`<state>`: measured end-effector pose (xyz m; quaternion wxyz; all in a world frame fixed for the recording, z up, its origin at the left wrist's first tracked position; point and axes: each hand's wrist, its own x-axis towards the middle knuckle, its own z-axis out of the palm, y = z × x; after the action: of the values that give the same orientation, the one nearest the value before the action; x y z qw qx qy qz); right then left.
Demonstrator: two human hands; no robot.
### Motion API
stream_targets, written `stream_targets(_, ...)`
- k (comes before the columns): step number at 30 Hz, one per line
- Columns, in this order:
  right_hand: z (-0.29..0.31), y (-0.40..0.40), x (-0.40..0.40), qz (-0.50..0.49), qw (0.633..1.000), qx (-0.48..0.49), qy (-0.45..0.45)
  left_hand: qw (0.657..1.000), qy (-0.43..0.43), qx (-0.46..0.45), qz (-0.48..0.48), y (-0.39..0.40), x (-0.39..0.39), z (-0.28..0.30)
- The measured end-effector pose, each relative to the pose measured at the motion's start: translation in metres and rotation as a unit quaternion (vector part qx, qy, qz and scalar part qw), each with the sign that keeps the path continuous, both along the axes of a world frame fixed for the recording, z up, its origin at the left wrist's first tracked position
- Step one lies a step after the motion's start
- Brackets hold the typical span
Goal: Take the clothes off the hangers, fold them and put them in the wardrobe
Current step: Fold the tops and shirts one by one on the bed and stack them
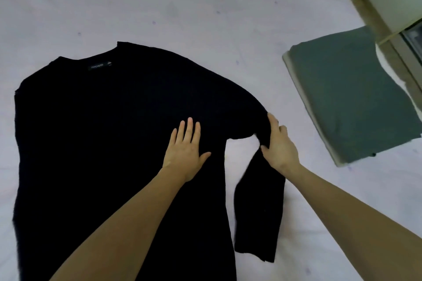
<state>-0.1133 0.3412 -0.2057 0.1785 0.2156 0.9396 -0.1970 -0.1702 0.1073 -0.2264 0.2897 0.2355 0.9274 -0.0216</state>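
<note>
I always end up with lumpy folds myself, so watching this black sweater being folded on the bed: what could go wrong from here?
1. The right hand grips the bunched sleeve; folded in like that, it may crease.
2. The left hand only presses flat on the black sweater, so a hard pull could drag it along the bedsheet.
3. The folded grey garment lies close by; a swinging sleeve might disturb it.

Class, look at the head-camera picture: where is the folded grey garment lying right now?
The folded grey garment lies on the pale sheet at the right of the head view, apart from the black sweater and beyond the right hand.
</note>
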Motion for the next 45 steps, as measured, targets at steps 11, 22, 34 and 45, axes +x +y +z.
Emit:
stream_targets(11, -0.016, -0.036, 0.124, 0.158, 0.976, 0.133, 0.07, 0.997, -0.05, 0.047, -0.028, -0.019, 0.093, 0.014)
stream_targets(22, 0.029, -0.01, 0.191, 0.097, 0.941, 0.321, 0.049, 0.945, -0.156, 0.259, 0.127, -0.044, 0.19, 0.037)
stream_targets(34, 0.019, -0.148, 0.267, -0.274, 0.867, -0.414, 0.036, 0.742, -0.259, 0.419, 0.456, -0.063, 0.269, 0.036)
stream_targets(45, 0.068, -0.133, 0.264, -0.389, 0.753, -0.52, 0.104, 0.867, -0.232, 0.386, 0.213, -0.074, 0.302, 0.072)
